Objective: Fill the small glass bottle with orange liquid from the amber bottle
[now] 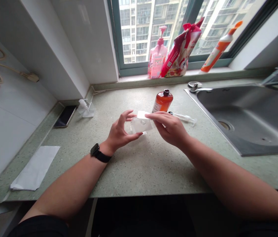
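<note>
My left hand [119,134] grips a clear, squarish plastic container [141,126] between thumb and fingers. A round opening shows on the side facing me. At the container's upper edge, my right hand [170,127] pinches a small flat white piece [142,114]; its material is hard to make out. Just behind my right hand stands an amber bottle [163,101] with a dark neck and no pump on it. A clear pump with a tube [183,118] lies beside that bottle. To the left, a whitish pump head on a clear square lid [86,108] rests on the counter.
A phone [65,116] and a folded white paper towel [35,168] lie on the left of the speckled counter [139,174]. The steel sink [252,118] is at right. On the windowsill stand a pink pump bottle [157,59], a red bag [182,49] and an orange-white bottle [218,51].
</note>
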The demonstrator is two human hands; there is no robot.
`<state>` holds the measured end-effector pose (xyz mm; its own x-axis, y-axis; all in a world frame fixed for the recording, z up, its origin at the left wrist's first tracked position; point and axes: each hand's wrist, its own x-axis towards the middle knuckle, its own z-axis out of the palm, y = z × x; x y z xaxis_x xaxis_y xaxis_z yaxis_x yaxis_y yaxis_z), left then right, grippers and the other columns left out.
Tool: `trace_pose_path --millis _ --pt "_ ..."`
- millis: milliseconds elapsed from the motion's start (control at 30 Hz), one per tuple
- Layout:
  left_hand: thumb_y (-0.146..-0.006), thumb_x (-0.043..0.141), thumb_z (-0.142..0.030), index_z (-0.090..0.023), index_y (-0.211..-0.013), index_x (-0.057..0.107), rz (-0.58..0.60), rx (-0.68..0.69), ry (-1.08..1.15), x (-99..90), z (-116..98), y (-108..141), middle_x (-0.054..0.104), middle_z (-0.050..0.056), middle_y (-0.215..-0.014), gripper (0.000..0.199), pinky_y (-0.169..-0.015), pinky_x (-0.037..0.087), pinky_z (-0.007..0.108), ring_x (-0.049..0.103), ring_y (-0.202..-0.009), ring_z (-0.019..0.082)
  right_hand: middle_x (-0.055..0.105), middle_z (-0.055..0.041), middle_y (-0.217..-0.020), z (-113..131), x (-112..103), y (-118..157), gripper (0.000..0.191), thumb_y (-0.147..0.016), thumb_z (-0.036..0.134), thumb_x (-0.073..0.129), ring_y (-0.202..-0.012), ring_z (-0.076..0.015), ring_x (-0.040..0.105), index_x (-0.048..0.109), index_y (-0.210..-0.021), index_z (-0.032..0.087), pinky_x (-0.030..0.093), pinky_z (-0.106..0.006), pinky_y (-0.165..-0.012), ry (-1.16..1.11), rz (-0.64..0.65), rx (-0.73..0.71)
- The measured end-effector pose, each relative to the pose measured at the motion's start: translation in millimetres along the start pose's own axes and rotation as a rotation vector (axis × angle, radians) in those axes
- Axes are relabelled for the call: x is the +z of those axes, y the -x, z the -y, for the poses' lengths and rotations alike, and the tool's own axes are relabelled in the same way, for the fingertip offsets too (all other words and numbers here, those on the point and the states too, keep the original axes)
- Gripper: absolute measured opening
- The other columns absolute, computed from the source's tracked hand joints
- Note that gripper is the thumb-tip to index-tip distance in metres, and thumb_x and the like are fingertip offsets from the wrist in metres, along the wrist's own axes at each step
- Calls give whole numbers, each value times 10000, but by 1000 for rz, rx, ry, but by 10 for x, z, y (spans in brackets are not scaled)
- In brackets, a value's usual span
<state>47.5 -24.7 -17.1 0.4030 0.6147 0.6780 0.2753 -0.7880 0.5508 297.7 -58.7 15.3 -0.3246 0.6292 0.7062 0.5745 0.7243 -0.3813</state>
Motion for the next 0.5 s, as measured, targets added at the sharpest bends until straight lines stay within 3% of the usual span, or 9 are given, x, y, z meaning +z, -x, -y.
trace_pose_path --millis 267,500 --pt "-809 932 -513 -262 -1605 367 46 -8 -11 14 18 30 737 130 -1334 1007 -1030 654 489 776 -1122 284 841 -54 -1123 -48 49 20 307 -1086 178 507 -1035 -204 764 771 -1228 244 627 -384 -910 -49 87 -17" --pt "-821 919 -535 -270 -1634 333 79 -14 -29 -5 -8 21 741 137 -1332 1036 -1043 652 509 769 -1165 307 819 -53 -1225 -53 33 22 355 -1089 181 458 -1125 -218 729 764 -1236 284 596 -442 -993 -64 165 -31"
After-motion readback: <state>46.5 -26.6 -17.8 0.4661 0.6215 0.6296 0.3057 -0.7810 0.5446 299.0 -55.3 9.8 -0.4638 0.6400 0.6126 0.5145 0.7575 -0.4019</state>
